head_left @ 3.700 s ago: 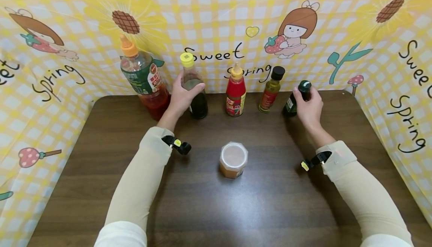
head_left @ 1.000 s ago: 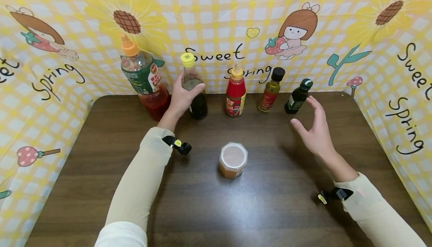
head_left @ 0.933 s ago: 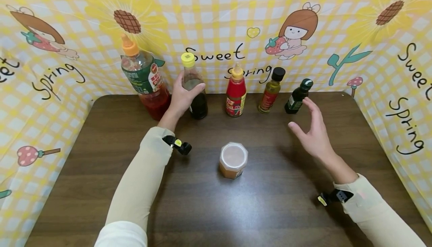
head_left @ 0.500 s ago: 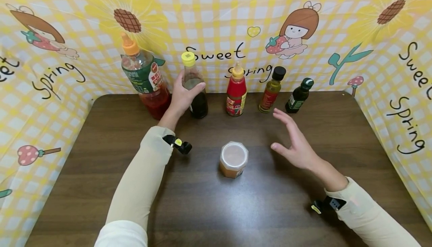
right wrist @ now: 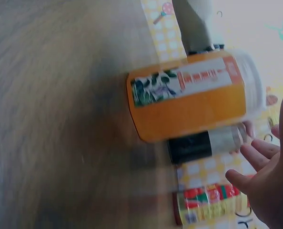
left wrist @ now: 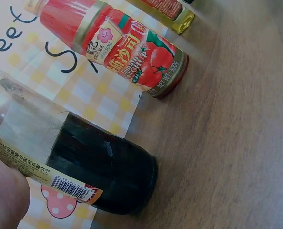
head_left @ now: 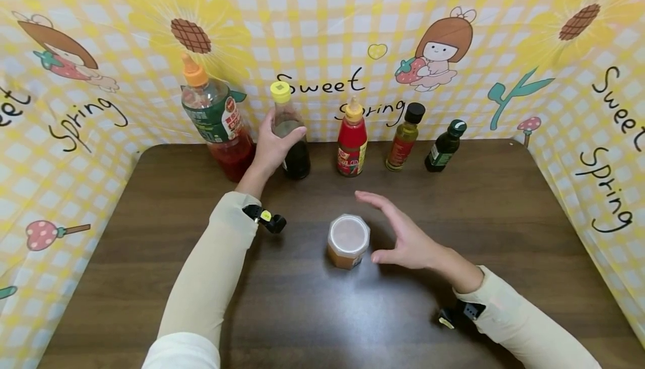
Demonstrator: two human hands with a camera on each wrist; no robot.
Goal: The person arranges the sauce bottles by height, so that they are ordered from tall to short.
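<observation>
My left hand (head_left: 274, 144) grips a bottle of dark sauce (head_left: 297, 160) with a yellow cap, which stands upright at the back of the table. In the left wrist view the dark liquid fills the lower part of the sauce bottle (left wrist: 103, 162), and part of the hand (left wrist: 5, 191) shows at its side. My right hand (head_left: 407, 241) is just right of an eight-sided jar (head_left: 347, 239) with a pale lid, fingers spread and thumb apart, not touching it. In the right wrist view the jar (right wrist: 191, 102) shows orange contents and a printed label.
Along the back stand a large orange-capped bottle of red sauce (head_left: 216, 117), a ketchup bottle (head_left: 351, 148), a black-capped oil bottle (head_left: 402, 144) and a small dark green bottle (head_left: 443, 148). A checked cloth (head_left: 322, 33) hangs behind the brown table (head_left: 302, 313).
My right hand has let go of the small dark green bottle, drawn back, and moved left and forward to beside the jar. My left hand stays on the sauce bottle.
</observation>
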